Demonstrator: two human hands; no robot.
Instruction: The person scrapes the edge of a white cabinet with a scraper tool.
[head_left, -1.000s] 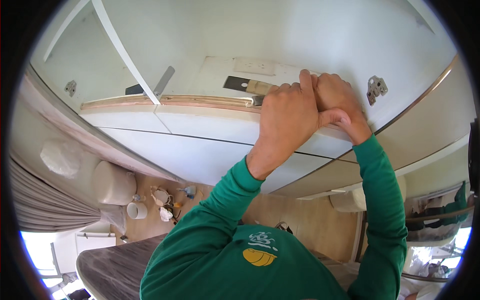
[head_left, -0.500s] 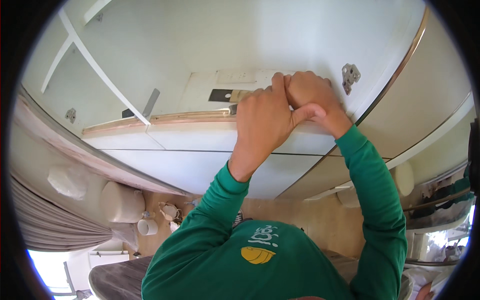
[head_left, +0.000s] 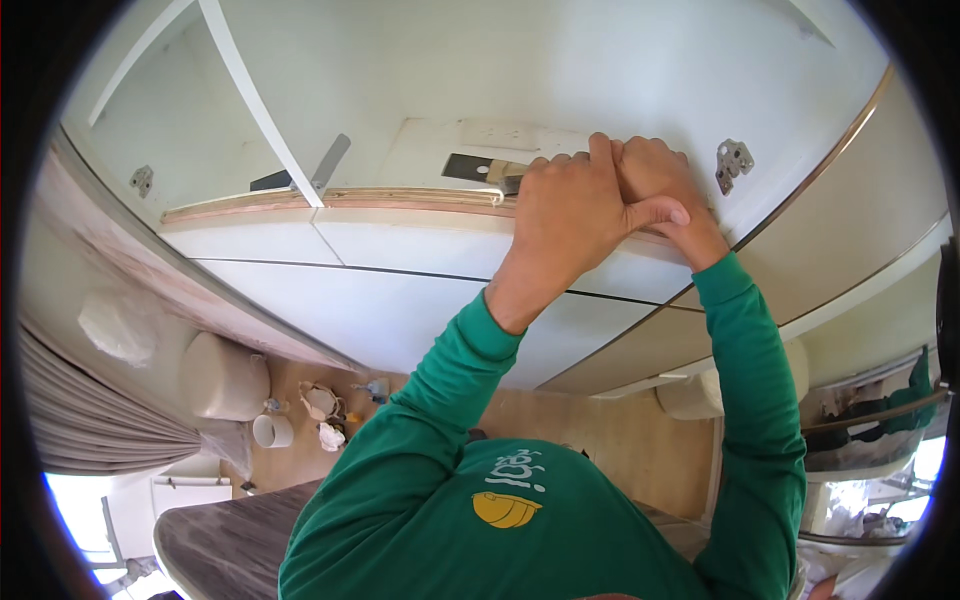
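Observation:
My left hand (head_left: 572, 212) is closed over the raw wooden front edge (head_left: 420, 199) of a white cabinet (head_left: 400, 240). A small grey metal piece (head_left: 511, 185) sticks out at its left side, with a pale curl beside it on the edge; the rest of what it grips is hidden. Pressed close on the right, my right hand (head_left: 655, 185) is also closed, and its fingers' hold is hidden. The left thumb reaches across to the right wrist. Just behind lies a flat dark plate with a hole (head_left: 466, 167) and a tan end.
A metal hinge (head_left: 734, 166) is fixed to the right inner wall, another hinge (head_left: 142, 181) at the far left. A grey metal strip (head_left: 331, 160) stands near the white divider (head_left: 255, 95). Below are a white bucket (head_left: 272, 431) and a dark covered surface (head_left: 240, 535).
Both hands stay together on the edge. The view has shifted, so the cabinet sits slightly higher and more to the right. A pale curl now shows beside the metal piece.

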